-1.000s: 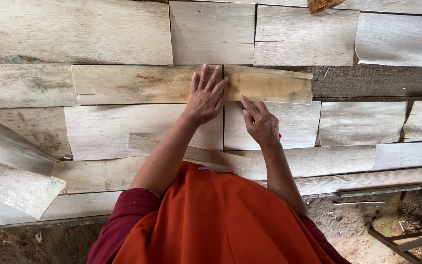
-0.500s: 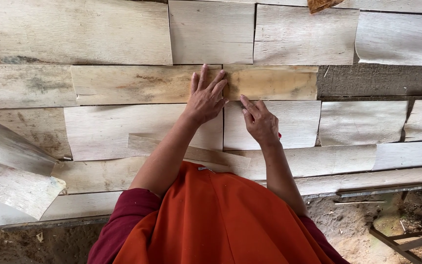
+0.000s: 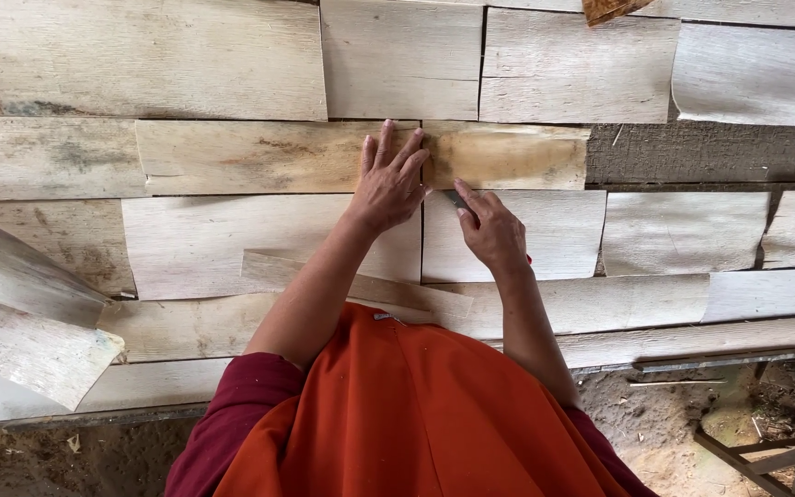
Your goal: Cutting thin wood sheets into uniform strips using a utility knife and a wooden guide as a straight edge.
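Pale bark sheets, one hand flat, one hand on a blade

Head view. Pale, dry sheets [image 3: 232, 244] of bark-like material lie in overlapping rows across a work surface, each with its long axis running side to side. The left hand [image 3: 390, 184] lies palm down with its fingers [image 3: 385, 147] spread and straight, gripping nothing. The fingertips press on a browner sheet [image 3: 506, 156] in the row above, right at the vertical seam where that sheet meets its neighbour to the left. The browner sheet stretches away to the right of these fingers, its long axis crosswise to them.

The right hand [image 3: 494, 230] sits just beside the left, lower and to the right, over a pale sheet [image 3: 545, 235]. Its fingers are curled in and pinched around a small dark blade [image 3: 455, 198]. Only the tip shows, poking out toward the left hand's thumb and close to the browner sheet's lower edge. How tight the hold is cannot be told. The lower edge lies just beyond the right fingertips, up and to the left, so the right hand is nearer the edge and the left nearer the seam.

Both forearms reach forward from an orange garment [image 3: 416, 414] with dark red sleeves, left arm nearly straight, right wrist bent inward. Curled loose sheets [image 3: 29, 322] lie well off to the left.
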